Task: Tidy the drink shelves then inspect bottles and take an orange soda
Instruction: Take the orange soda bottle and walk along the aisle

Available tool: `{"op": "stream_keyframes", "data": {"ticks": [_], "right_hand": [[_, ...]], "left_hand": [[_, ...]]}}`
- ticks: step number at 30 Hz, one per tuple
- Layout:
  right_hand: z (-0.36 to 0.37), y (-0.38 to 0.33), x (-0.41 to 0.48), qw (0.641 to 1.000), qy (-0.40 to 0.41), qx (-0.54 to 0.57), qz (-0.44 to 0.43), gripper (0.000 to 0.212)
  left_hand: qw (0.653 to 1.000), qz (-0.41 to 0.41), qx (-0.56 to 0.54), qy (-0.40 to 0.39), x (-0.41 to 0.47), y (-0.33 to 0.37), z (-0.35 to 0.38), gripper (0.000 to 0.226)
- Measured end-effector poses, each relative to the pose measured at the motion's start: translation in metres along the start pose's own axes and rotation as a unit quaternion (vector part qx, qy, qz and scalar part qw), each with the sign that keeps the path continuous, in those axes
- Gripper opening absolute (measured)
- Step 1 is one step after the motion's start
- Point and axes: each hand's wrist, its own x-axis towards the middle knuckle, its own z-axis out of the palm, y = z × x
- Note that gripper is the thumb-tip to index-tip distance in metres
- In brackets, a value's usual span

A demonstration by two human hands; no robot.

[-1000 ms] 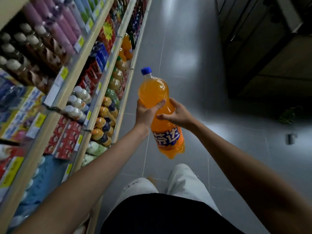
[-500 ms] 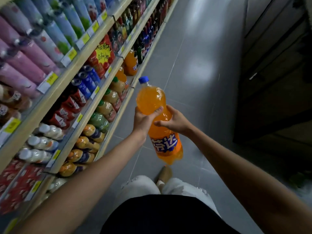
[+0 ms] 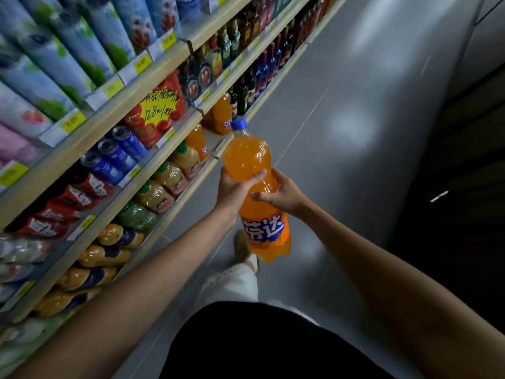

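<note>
Grey shop floor, wooden drink shelves beside. Big orange plastic soda bottle stays gripped in left hand, right hand; person walked on. Soda looks taken.

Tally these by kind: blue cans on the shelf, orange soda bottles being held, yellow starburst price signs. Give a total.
Blue cans: 3 in view
Held orange soda bottle: 1
Yellow starburst price sign: 1
Total: 5

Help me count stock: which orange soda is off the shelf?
The orange soda bottle in the left hand and right hand; the others stand on the shelf.
</note>
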Motion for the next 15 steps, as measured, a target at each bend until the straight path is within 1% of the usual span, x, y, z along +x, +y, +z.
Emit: {"op": "stream_keyframes", "data": {"ticks": [3,9,14,15], "right_hand": [[-0.037,-0.007,0.049,1.000,-0.017,-0.009,0.012,0.072],[-0.102,-0.030,0.139,0.998,-0.050,-0.042,0.007,0.070],[-0.140,-0.039,0.213,0.993,-0.094,-0.067,0.003,0.070],[-0.149,-0.041,0.235,0.990,-0.117,-0.078,0.006,0.071]], "left_hand": [[1.000,-0.017,0.000,0.016,0.048,0.020,0.025,0.074],[0.999,-0.026,0.004,0.046,0.128,0.061,0.066,0.079],[0.995,-0.048,0.003,0.090,0.193,0.084,0.090,0.084],[0.992,-0.053,-0.004,0.111,0.209,0.087,0.097,0.084]]}}
